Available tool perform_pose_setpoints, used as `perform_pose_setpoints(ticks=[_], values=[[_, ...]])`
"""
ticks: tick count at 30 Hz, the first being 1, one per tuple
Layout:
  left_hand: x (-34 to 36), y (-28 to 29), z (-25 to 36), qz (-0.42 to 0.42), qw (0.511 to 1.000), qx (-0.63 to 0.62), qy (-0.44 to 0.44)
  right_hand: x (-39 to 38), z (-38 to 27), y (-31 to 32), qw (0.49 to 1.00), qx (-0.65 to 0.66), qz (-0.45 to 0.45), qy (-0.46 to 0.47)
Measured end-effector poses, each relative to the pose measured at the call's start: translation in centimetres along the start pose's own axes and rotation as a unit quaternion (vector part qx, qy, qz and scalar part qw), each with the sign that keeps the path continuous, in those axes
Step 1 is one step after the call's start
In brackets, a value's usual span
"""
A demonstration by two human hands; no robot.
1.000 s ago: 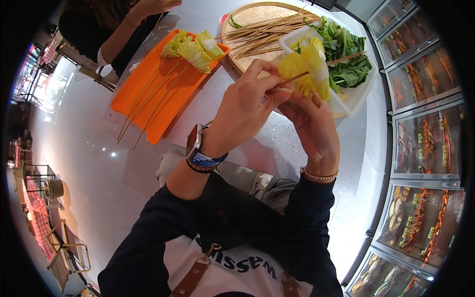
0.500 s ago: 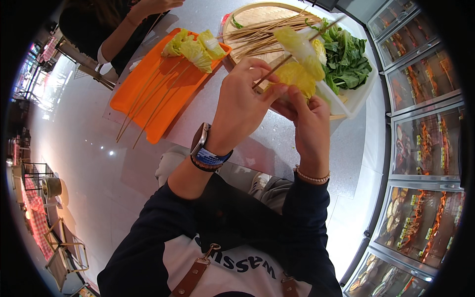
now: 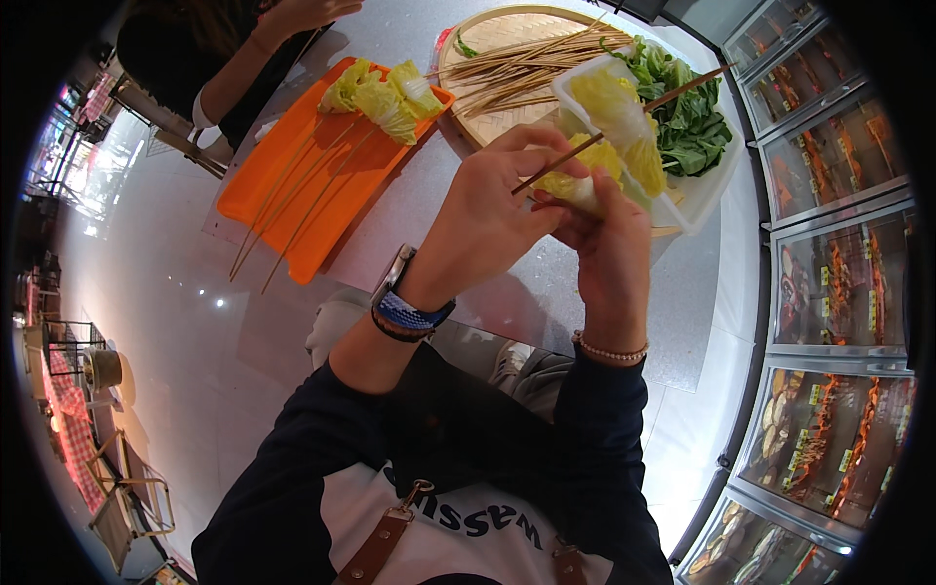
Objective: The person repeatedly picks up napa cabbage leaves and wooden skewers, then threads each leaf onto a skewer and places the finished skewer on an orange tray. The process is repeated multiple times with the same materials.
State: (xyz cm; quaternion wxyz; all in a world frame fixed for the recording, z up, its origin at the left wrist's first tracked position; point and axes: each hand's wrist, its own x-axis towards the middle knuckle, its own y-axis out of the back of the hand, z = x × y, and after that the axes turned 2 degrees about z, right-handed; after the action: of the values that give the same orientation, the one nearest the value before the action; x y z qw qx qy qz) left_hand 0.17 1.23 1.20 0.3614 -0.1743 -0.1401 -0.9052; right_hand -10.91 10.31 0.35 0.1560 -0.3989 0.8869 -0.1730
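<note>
A wooden skewer (image 3: 682, 88) slants up and rightward in the grip of my left hand (image 3: 486, 219), its pointed end free in the air. Threaded on it is a pale yellow-green cabbage leaf (image 3: 616, 109). My right hand (image 3: 616, 244) pinches a second cabbage leaf (image 3: 575, 191), folded over, just below the skewer and close to my left fingers. Whether the skewer pierces this second leaf cannot be made out. Left of my hands, an orange tray (image 3: 283, 200) bears several skewers with cabbage bunched at their far ends.
A round bamboo tray (image 3: 468, 109) holds many bare skewers (image 3: 526, 63). Beside it, dark leafy greens (image 3: 687, 127) fill a white plastic container (image 3: 700, 210). Another person's arm (image 3: 239, 83) is at the far left. Glass-fronted display fridges (image 3: 838, 273) line the right side.
The skewer has swung lower, its tip now farther right. The threaded leaf has moved right and down with it. My right hand's leaf has gone from spread out to folded.
</note>
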Motion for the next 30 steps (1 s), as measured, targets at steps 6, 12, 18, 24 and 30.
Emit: perform_pose_setpoints(ticks=[6,12,18,24,30], values=[[0.0,0.0,-0.9,0.009,0.998,0.051,-0.036,0.0,0.2,-0.1,1.000,-0.019,0.004,-0.025],[-0.1,-0.4,-1.8,0.005,0.996,0.062,-0.059,0.3,0.7,0.3,0.999,0.048,0.007,0.013],[0.1,0.1,-1.3,0.014,0.996,0.081,-0.030,0.1,0.5,0.2,0.996,0.075,-0.015,0.037],[0.3,0.8,-0.9,0.029,0.996,0.075,0.046,0.0,0.2,0.1,0.996,-0.019,-0.064,0.058],[0.4,0.9,-0.7,0.067,0.995,0.027,0.068,0.1,-0.1,0.5,0.988,-0.077,-0.116,0.073]])
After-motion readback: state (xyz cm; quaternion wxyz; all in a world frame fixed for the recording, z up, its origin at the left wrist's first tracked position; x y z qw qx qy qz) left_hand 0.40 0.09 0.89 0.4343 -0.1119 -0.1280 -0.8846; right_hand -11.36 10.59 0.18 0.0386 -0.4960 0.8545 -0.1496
